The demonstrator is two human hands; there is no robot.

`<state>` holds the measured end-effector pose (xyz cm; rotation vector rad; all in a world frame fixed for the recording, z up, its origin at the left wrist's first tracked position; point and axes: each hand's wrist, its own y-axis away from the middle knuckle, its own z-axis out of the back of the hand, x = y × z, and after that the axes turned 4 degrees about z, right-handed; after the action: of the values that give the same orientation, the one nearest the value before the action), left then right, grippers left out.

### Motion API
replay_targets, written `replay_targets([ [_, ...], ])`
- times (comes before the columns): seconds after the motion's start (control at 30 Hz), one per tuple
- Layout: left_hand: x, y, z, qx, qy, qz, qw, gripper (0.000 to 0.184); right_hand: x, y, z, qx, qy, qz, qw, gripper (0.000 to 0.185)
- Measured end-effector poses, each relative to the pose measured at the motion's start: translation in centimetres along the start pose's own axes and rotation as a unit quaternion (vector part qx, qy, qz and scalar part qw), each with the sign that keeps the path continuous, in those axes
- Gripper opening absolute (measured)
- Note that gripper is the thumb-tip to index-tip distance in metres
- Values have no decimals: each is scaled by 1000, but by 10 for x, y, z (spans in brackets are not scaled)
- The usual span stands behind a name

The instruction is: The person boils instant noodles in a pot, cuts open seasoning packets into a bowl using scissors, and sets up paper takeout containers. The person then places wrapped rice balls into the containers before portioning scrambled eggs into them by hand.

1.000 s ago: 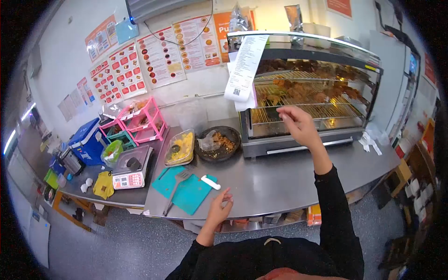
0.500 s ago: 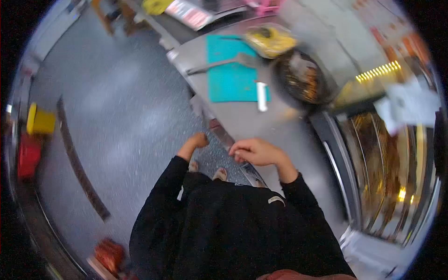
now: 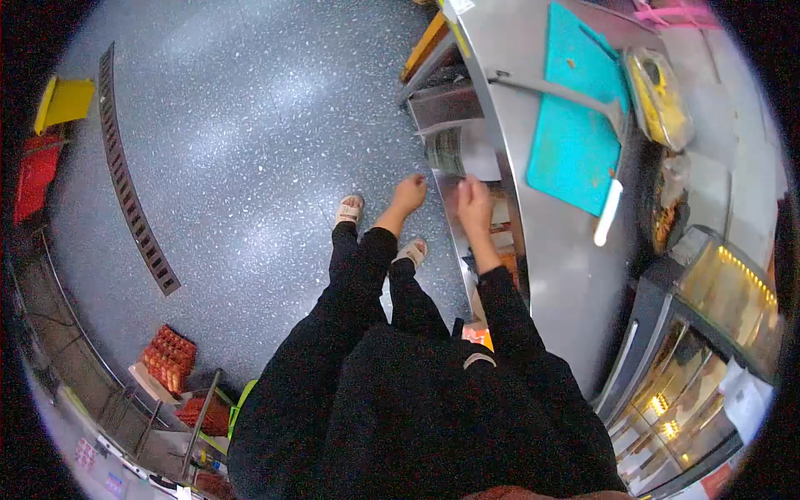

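Left hand (image 3: 409, 194): forearm reaching forward from a black sleeve, wrist slightly bent, hand above the speckled floor (image 3: 250, 150); fingers curled inward in a loose fist, no object visible in them. Right hand (image 3: 474, 204): forearm forward, back of the hand upward, beside the open under-shelf (image 3: 452, 108) of the desk (image 3: 567, 275); fingers bent and blurred, their closure impossible to tell, no held object visible. Hands near each other, apart.

Nearest contents, under-shelf: papers (image 3: 479, 150), by the right hand. Desk's front edge: between the right hand and the items on top.

Cutting board (image 3: 575, 150), turquoise: flat on the desk, crumbs on its surface. Spatula (image 3: 575, 93), metal: laid across the board, handle end past its edge. White-handled utensil (image 3: 609, 214): at the board's near corner. Clear container (image 3: 658, 98), yellow food inside: beside the board. Dark bowl (image 3: 667, 208): beyond the utensil, partly hidden by blur. Display case (image 3: 675, 375), lit: at the right.

Floor, left side: drain grate (image 3: 133, 183); yellow bin (image 3: 67, 103); red crate (image 3: 37, 175); red egg trays (image 3: 169, 358), stacked, near a metal frame (image 3: 200, 417). Sandalled feet (image 3: 350, 210): just left of and below the left hand.
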<state>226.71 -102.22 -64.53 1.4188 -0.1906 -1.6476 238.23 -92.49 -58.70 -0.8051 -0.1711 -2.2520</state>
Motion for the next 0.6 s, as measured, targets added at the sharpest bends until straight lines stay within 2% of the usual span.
replay_targets([
  [0.03,-6,-13,-3,3,-1,3,1000,35,3,-26,-6,-52,25,-1,998,30],
  [0.07,-10,-28,-7,20,38,-34,998,37,8,-48,-12,-49,26,-5,998,30],
  [0.1,-15,-41,-11,36,77,-72,994,38,12,-67,-15,-12,26,-41,999,30],
  [0.23,-44,-71,-16,5,63,-82,995,39,-26,-101,-54,83,52,-155,983,30],
  [0.33,-52,-88,-22,60,82,-61,993,41,-30,-110,-46,118,-3,-117,986,30],
  [0.37,-53,-91,-24,59,95,-68,991,41,-22,-111,-36,150,-68,-160,973,29],
  [0.47,-57,-96,-29,60,122,-72,988,40,-39,-105,-45,128,9,-173,977,26],
  [0.6,-57,-103,-31,43,163,-105,980,36,-48,-104,-51,124,-9,-185,975,25],
])
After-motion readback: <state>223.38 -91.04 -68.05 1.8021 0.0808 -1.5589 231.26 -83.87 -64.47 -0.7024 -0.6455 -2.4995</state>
